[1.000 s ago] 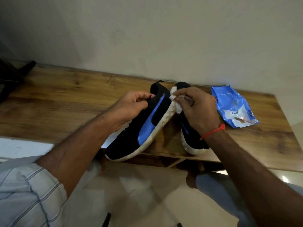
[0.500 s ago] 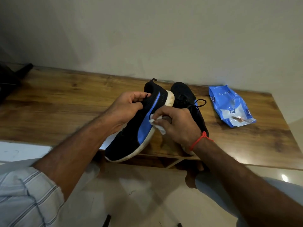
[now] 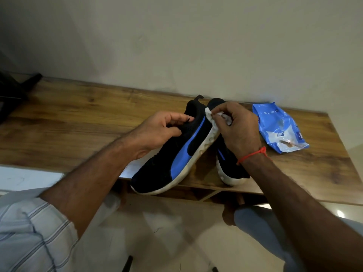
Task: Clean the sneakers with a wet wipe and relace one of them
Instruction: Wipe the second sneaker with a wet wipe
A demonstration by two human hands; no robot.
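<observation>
A black sneaker with a blue stripe [image 3: 176,154] is tilted on its side, its white sole facing right and its toe past the table's front edge. My left hand [image 3: 163,130] grips its upper near the laces. My right hand [image 3: 237,128] pinches a white wet wipe [image 3: 211,116] against the heel end of the white sole. The second black sneaker [image 3: 229,167] stands on the table behind my right hand, mostly hidden by it.
A blue wet-wipe pack [image 3: 280,128] lies on the wooden table [image 3: 78,122] to the right of the shoes. A wall runs along the table's back edge. A dark object [image 3: 13,91] sits at the far left. My knees are below the front edge.
My right hand has slid the wipe from the middle of the sole back up to the heel end. The left hand keeps holding the sneaker in the same place.
</observation>
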